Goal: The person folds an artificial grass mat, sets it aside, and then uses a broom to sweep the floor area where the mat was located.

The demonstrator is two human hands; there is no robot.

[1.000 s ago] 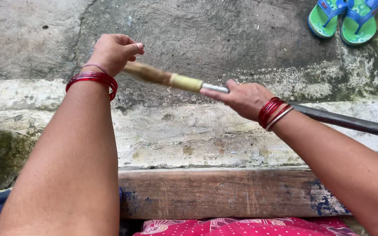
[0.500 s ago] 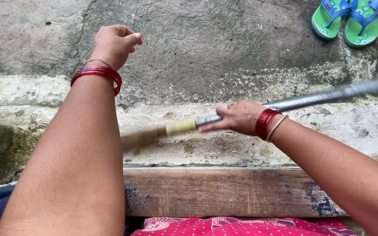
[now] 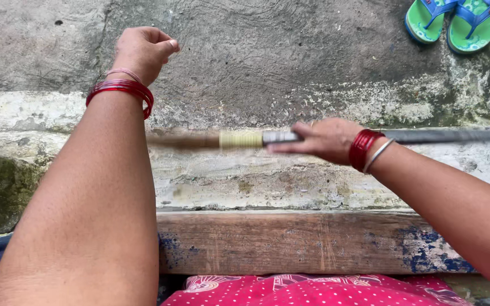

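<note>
Two hands (image 3: 143,51) (image 3: 324,140), one long rod (image 3: 245,139), two green sandals (image 3: 452,21), one wooden plank (image 3: 290,242).

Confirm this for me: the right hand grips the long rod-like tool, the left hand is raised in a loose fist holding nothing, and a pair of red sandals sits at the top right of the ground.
One detail is wrong: the sandals are green with blue straps, not red, as the head view shows. The rest holds: the right hand grips the rod-like tool, and the left hand is raised in a loose fist holding nothing.
</note>
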